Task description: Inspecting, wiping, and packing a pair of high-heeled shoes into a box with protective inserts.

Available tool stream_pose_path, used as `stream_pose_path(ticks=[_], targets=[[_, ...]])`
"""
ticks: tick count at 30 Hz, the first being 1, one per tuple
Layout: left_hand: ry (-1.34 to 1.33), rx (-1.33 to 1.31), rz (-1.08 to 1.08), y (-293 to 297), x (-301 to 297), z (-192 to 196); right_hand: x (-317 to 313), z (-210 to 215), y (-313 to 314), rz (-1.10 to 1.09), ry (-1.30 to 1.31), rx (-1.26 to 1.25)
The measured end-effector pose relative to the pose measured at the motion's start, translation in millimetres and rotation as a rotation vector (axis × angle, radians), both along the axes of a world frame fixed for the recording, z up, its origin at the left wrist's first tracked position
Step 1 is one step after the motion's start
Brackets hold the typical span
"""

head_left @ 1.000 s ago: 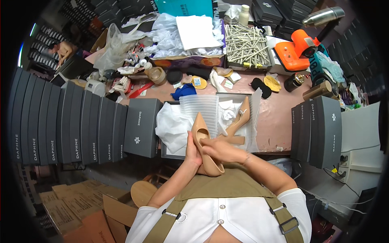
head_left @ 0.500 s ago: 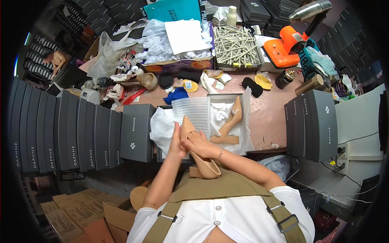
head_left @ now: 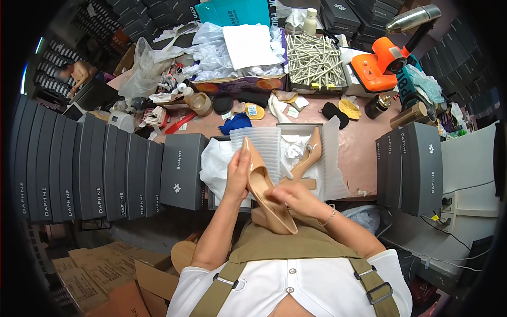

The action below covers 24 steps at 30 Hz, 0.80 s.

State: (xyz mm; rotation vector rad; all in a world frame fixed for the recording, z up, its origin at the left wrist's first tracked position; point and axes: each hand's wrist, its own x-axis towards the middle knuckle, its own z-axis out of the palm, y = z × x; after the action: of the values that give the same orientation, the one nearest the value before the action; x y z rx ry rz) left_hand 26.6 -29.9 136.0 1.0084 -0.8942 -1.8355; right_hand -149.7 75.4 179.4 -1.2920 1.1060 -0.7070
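Observation:
A beige pointed high-heeled shoe (head_left: 257, 178) is held tilted in front of my chest, toe away from me and block heel near my apron. My left hand (head_left: 238, 175) is closed around its left side near the toe. My right hand (head_left: 300, 201) has curled fingers at the right rim of the shoe's opening; the fingertips are partly hidden. Just beyond lies an open shoebox (head_left: 300, 127) with a matching beige shoe (head_left: 311, 156) on its side, crumpled white paper (head_left: 291, 149) and translucent ribbed wrap (head_left: 259, 145).
Grey shoeboxes stand in a row (head_left: 90, 169) at left and a stack (head_left: 417, 166) at right. Behind are a box of white tissue (head_left: 206, 50), a tray of pale sticks (head_left: 316, 61), an orange heat tool (head_left: 377, 66) and a dark can (head_left: 377, 105). A person (head_left: 79, 74) is far left.
My right hand has moved from the shoe's toe back to its opening, uncovering the inside. My left hand still grips the front, and the shoe has turned slightly.

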Motion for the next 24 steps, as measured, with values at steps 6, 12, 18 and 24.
stream_pose_path(ticks=[6,12,18,24], targets=[[-0.049,-0.52,0.112,13.7,-23.9,44.9,7.7,9.3,-34.9,-0.403,-1.155,0.414],[-0.247,-0.558,-0.052,39.8,-23.7,73.9,22.5,7.0,-35.4,-0.34,-1.303,0.325],[-0.129,-0.836,0.211,67.7,-21.5,74.1,21.9,49.7,-21.5,0.011,-1.014,0.069],[-0.11,-0.197,0.092,27.2,-10.7,53.6,41.9,45.6,-12.0,-0.055,-0.116,-0.409]])
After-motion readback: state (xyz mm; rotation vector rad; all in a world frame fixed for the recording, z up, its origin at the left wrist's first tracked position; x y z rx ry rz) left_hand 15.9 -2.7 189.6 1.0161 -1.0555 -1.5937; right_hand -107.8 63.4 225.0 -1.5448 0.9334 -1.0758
